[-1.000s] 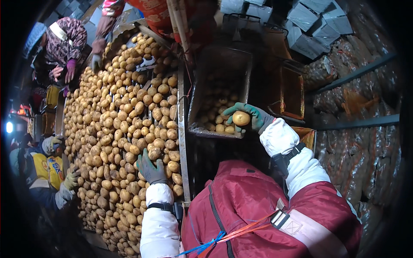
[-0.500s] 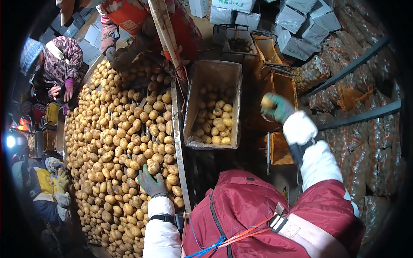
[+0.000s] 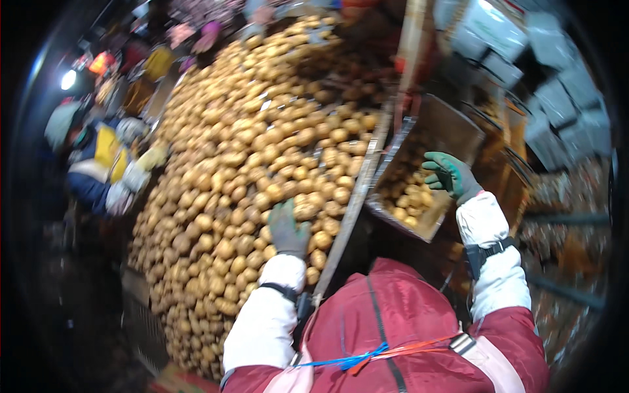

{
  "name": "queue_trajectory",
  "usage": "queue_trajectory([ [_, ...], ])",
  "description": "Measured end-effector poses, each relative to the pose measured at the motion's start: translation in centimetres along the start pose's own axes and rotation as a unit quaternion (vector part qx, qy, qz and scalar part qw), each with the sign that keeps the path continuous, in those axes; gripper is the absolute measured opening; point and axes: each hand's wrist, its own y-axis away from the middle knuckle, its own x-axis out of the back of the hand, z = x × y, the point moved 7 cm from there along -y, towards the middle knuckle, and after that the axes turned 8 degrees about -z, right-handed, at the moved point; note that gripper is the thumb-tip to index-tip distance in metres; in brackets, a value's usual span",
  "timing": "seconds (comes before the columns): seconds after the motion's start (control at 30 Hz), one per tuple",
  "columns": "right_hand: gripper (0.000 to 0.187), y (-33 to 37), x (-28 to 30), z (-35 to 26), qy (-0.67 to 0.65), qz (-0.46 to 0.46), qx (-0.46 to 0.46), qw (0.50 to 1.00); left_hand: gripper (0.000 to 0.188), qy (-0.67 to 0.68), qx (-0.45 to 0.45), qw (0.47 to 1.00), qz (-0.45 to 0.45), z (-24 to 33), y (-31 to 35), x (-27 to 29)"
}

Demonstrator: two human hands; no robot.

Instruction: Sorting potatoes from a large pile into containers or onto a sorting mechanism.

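Observation:
A broad heap of potatoes (image 3: 216, 190) covers the sorting table to my left. My left hand (image 3: 288, 229), in a grey and green glove, lies on the potatoes near the table's metal edge (image 3: 354, 203), fingers stretched out and apart. Over the near right side of a plastic-lined box (image 3: 452, 124) hovers my right hand (image 3: 453, 177), gloved alike. Its fingers are spread, and no potato shows in it. Inside the box, several loose potatoes (image 3: 413, 196) lie at the bottom, partly shaded.
An upright pole (image 3: 411, 46) stands by the table edge. Wrapped pale cartons (image 3: 557, 59) are stacked at the far right, with orange-lined crates (image 3: 514, 137) beside the box. Across the table, a co-worker in a yellow vest (image 3: 110, 154) reaches toward the heap.
My right hand has moved from the orange crates to the lined box, and the potato it held is gone from it. The whole view has turned to the left.

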Motion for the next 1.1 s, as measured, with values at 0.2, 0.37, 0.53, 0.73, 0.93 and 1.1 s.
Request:
queue_trajectory([
  [0.2,0.037,-10.0,-16.0,0.4,0.036,-0.134,-0.026,0.99,0.077,0.009,0.041,0.997,-0.058,-0.5,0.2,0.8],
  [0.37,0.032,-18.1,-26.2,2.4,0.137,-0.21,-0.027,0.968,0.078,0.029,0.057,0.995,-0.072,-0.4,-0.5,1.8],
  [0.53,0.043,-23.8,-35.5,1.4,0.505,-0.158,0.16,0.833,0.077,0.052,0.057,0.994,-0.077,-0.9,-0.7,1.9],
  [0.73,0.056,-25.4,-41.0,3.7,0.759,-0.177,0.119,0.615,0.069,0.034,0.057,0.994,-0.087,-1.8,-0.4,0.6],
  [0.93,0.053,-26.0,-40.7,4.9,0.766,-0.189,0.162,0.592,0.071,0.034,0.065,0.991,-0.11,-1.9,-0.1,0.3],
  [1.1,0.046,-27.3,-40.8,3.9,0.768,-0.231,0.138,0.581,0.074,0.036,0.063,0.991,-0.116,-1.7,-0.5,0.4],
])
